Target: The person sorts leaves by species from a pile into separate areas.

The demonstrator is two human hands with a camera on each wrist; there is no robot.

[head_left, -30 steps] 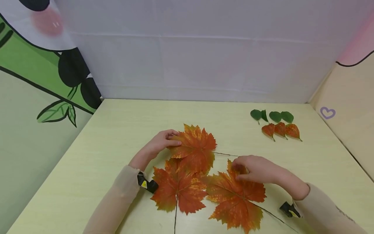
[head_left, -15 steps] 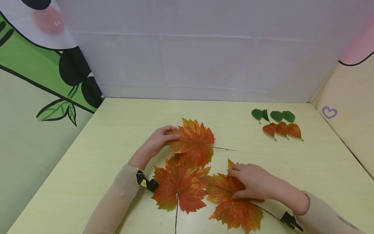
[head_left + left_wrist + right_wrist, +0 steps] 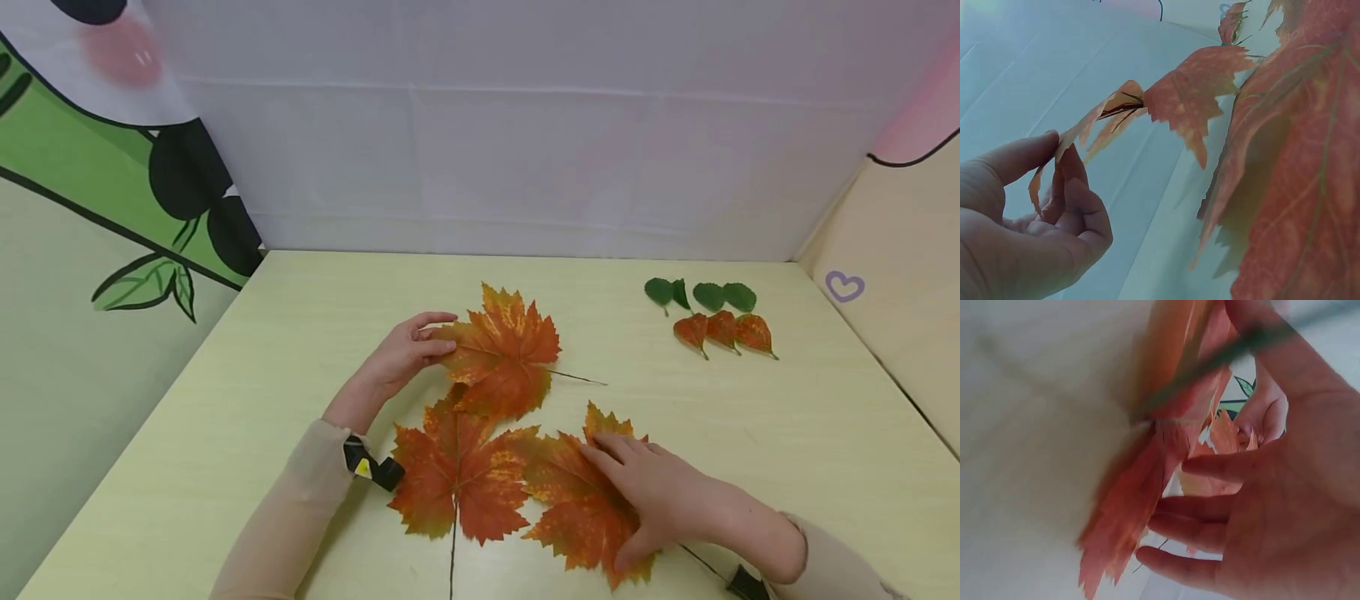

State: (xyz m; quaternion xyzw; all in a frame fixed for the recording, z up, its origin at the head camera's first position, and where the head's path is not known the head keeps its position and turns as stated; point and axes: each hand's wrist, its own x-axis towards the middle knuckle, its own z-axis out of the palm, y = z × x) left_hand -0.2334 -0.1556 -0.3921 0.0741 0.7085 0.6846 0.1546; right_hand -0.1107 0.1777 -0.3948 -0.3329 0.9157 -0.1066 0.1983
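Three large orange-red maple leaves lie close together in the head view. My left hand point(image 3: 400, 353) pinches the left edge of the upper maple leaf point(image 3: 510, 367) between thumb and fingers; in the left wrist view that leaf's edge point(image 3: 1075, 134) is raised off the table. My right hand point(image 3: 660, 492) spreads over the right-hand maple leaf point(image 3: 577, 525), covering much of it. Its fingers point(image 3: 1191, 565) look fairly straight and touch the leaf's face. The lower-left maple leaf point(image 3: 457, 479) lies flat, its stem towards me, partly under the upper one.
Several small green leaves point(image 3: 708, 297) lie in a row at the back right of the table point(image 3: 187, 467). Just in front of them are three small orange leaves point(image 3: 722, 331). A white sheet point(image 3: 525, 150) stands behind the table, with a panel at the right.
My left hand has moved the upper leaf slightly away from me. My right hand has come down towards me over the right-hand leaf, its fingers opening out, and that leaf has shifted slightly left.
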